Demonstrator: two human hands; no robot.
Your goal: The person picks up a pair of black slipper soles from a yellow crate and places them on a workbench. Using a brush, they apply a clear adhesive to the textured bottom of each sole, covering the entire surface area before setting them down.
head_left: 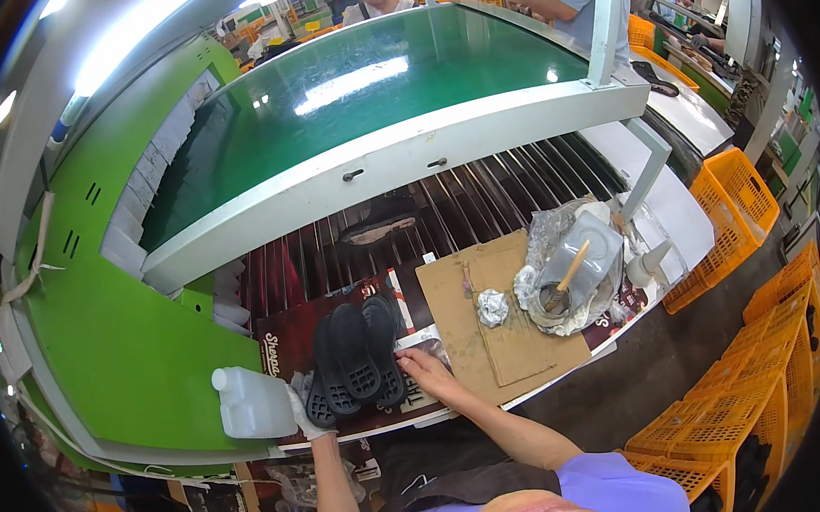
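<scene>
Several black shoe soles [355, 352] lie side by side in an overlapping group on the printed cardboard in front of me. Their tread has a grid of hollows at the near ends. My left hand [307, 412], in a white glove, grips the group at its near left edge; part of its fingers is hidden. At the right edge, my bare right hand [423, 370] has its fingers closed on the outermost sole. Next to the left glove stands a translucent white plastic jug [253, 402].
Brown cardboard [449, 296] bears a crumpled foil ball [492, 307] and a plastic-wrapped container with a brush [573, 268]. Behind are metal rollers [481, 201], another dark sole and a raised green belt [372, 68]. Orange crates [742, 396] stand right; people work beyond the belt.
</scene>
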